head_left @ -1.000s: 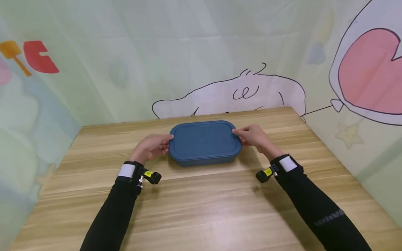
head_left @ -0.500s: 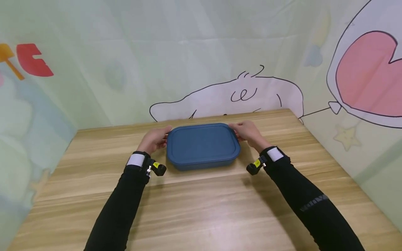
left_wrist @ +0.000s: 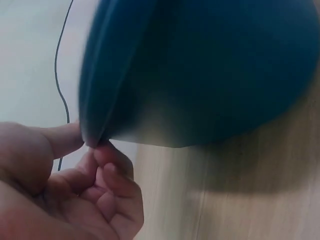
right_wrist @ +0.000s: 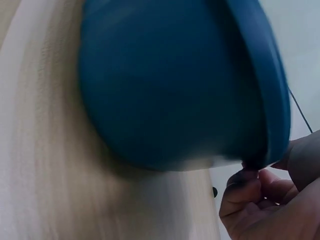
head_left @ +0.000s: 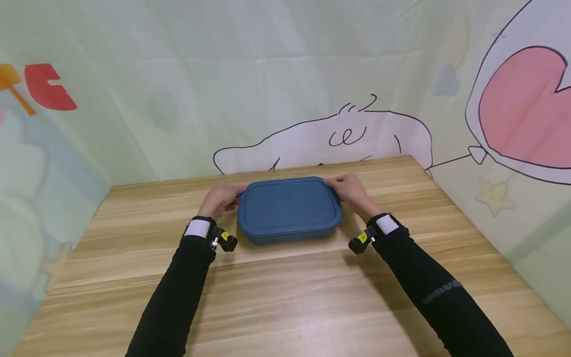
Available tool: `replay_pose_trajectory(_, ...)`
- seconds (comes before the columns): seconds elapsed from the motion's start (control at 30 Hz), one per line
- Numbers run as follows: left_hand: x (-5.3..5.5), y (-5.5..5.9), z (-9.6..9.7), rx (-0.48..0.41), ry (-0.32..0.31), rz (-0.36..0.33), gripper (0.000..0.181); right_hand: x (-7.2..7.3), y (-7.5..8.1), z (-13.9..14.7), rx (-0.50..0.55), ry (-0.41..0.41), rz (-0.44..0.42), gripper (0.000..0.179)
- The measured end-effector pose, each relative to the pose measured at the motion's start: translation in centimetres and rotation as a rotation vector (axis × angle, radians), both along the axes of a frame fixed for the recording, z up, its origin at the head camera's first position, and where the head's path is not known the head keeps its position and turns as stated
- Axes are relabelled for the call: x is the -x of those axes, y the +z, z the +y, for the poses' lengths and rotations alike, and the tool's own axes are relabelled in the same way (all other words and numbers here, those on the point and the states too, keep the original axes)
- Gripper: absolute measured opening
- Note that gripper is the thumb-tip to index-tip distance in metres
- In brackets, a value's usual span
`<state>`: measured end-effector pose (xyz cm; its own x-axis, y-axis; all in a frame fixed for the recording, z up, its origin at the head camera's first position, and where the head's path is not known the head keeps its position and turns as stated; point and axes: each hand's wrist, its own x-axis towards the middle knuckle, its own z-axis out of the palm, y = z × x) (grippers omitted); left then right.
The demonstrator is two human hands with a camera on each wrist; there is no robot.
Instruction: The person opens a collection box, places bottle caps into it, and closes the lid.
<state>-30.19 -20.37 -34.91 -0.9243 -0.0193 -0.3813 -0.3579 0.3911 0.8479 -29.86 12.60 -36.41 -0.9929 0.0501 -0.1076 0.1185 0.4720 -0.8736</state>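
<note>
A blue rectangular food container with rounded corners stands on the wooden table, its flat blue lid [head_left: 289,206] on top and its body [head_left: 292,236] visible below the rim. My left hand [head_left: 218,199] pinches the lid's rim at the far left corner. At the far right corner, my right hand [head_left: 352,192] pinches the same rim. The left wrist view has the thumb and curled fingers meeting on the lid's edge [left_wrist: 95,95]. Seen from the right wrist, the fingers grip beneath the rim [right_wrist: 272,105], partly in shadow. The container's inside is hidden.
The wooden table [head_left: 285,307] reaches back to a pale printed curtain [head_left: 187,89], close behind the container. Another curtain panel with a heart balloon [head_left: 522,109] borders the right side. Small cameras are strapped to both wrists, the left camera [head_left: 228,242] and right camera [head_left: 357,244].
Both hands have moved from the container's sides toward its far corners, and their fingers now pinch the lid's rim there. The container stays almost in place, with the lid on.
</note>
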Motion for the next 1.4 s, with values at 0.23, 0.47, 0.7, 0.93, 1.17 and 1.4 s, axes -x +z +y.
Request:
replay_pose_trajectory(0.23, -0.2, -0.4, 0.6, 0.035, 0.0, 0.028, 0.033, -0.5, -0.9, 0.2, -0.021, -0.005, 0.064, 0.038)
replay_pose_trajectory(0.47, -0.1, -0.2, 0.6, 0.056, 0.016, 0.04, 0.032, -0.2, -0.7, 0.1, -0.018, 0.005, 0.079, 0.04)
replay_pose_trajectory(0.7, -0.2, -0.3, 0.9, 0.023, -0.017, 0.065, 0.031, -0.5, -0.2, 0.4, -0.033, -0.007, 0.047, 0.039)
replay_pose_trajectory(0.93, -0.4, -0.5, -0.2, 0.01, -0.101, 0.045, 0.036, -0.3, -0.2, -0.1, -0.024, -0.011, 0.024, 0.036)
replay_pose_trajectory(1.17, -1.9, -0.9, -1.4, -0.016, -0.191, 0.035, 0.052, -1.3, -0.5, 0.7, 0.048, 0.035, -0.05, 0.053)
replay_pose_trajectory(1.4, -5.4, -0.4, -1.8, 0.004, -0.24, 0.02, 0.066, -5.0, -0.5, 2.0, 0.099, 0.116, -0.076, 0.051)
